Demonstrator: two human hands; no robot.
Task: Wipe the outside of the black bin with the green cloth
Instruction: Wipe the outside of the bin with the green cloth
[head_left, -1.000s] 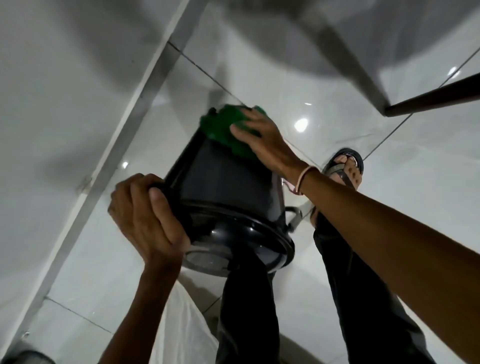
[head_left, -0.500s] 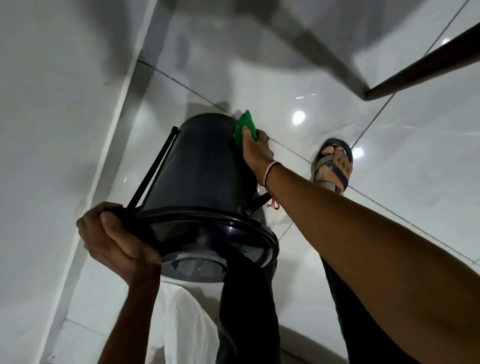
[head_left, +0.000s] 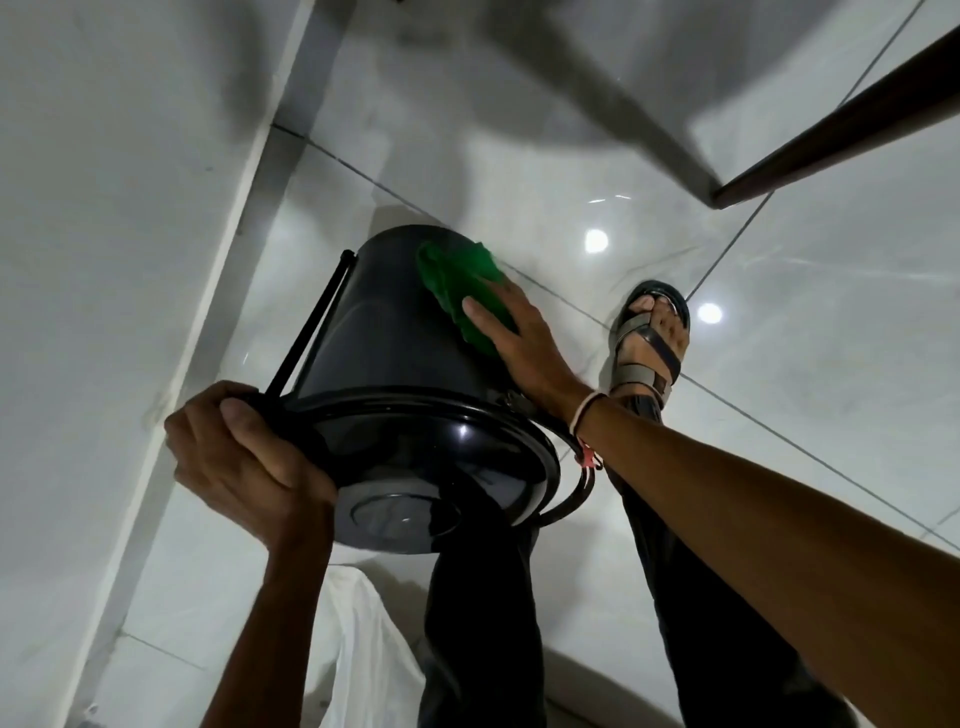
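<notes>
The black bin (head_left: 384, 338) is held tilted above the floor, its lidded top end toward me and its base pointing away. My left hand (head_left: 244, 457) grips the rim at the bin's lower left. A thin black rod (head_left: 309, 332) runs along the bin's left side. My right hand (head_left: 519, 338) presses the green cloth (head_left: 460, 283) flat against the upper right of the bin's outer wall, near its base. The cloth is crumpled and partly hidden under my fingers.
A white wall with a skirting strip (head_left: 223, 260) runs along the left. Glossy white floor tiles (head_left: 779, 338) lie below. A dark wooden edge (head_left: 841, 119) juts in at the upper right. My sandalled foot (head_left: 649, 338) stands right of the bin; white fabric (head_left: 358, 649) lies below it.
My right hand has slid the green cloth from the bin's right edge onto the upper wall, spreading it wider. The bin has turned slightly in my left hand.
</notes>
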